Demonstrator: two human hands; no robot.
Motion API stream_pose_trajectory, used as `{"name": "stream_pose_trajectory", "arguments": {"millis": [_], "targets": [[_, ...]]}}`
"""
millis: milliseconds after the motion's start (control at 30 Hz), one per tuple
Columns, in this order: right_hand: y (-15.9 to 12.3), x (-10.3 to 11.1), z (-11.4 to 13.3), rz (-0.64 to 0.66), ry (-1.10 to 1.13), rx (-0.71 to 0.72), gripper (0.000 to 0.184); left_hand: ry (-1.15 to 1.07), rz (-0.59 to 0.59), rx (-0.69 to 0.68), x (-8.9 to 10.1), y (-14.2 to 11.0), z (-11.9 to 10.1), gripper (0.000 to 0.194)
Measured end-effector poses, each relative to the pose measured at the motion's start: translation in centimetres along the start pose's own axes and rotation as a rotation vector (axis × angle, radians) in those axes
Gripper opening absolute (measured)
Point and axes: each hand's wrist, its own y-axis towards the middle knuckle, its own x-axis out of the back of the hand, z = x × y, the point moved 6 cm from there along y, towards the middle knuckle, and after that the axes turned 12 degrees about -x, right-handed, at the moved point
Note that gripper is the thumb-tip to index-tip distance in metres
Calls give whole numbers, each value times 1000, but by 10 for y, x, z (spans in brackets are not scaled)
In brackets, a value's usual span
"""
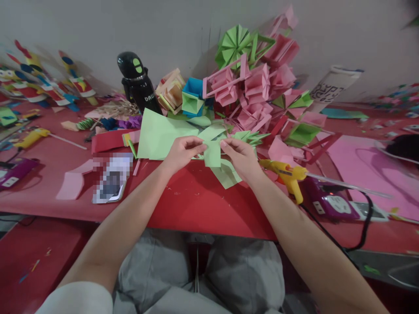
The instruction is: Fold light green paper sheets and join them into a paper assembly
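My left hand (182, 152) and my right hand (240, 155) both pinch a small light green paper piece (212, 153) over the red table (193, 200). The fingers of each hand are closed on its edges. A larger light green sheet (157, 135) lies just behind my left hand. More green paper scraps (226, 175) lie under my right hand. Folded green fan shapes (250, 137) sit just beyond the fingers.
A heap of pink and green folded paper shapes (258, 83) rises behind. A black bottle (135, 80) stands at back left. A yellow glue gun (288, 176) and purple power strip (330, 203) lie to the right. A phone (113, 179) lies on the left.
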Motion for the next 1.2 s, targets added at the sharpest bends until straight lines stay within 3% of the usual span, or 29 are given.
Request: {"name": "stream_pose_trajectory", "arguments": {"millis": [300, 567, 733, 933, 1200], "targets": [[-1, -5, 1, 31, -119, 13, 36, -70, 5, 39, -2, 0, 3, 38], [-4, 3, 6, -158, -315, 113, 42, -207, 62, 99, -11, -3, 1, 41], [-6, 0, 6, -134, -333, 116, 41, -37, 11, 75, -4, -4, -1, 37], [-7, -2, 5, -155, -361, 107, 44, 171, -42, 38, 2, -3, -3, 18], [-6, -4, 2, -136, -349, 102, 42, 211, -29, -76, -1, -3, -14, 20]]}}
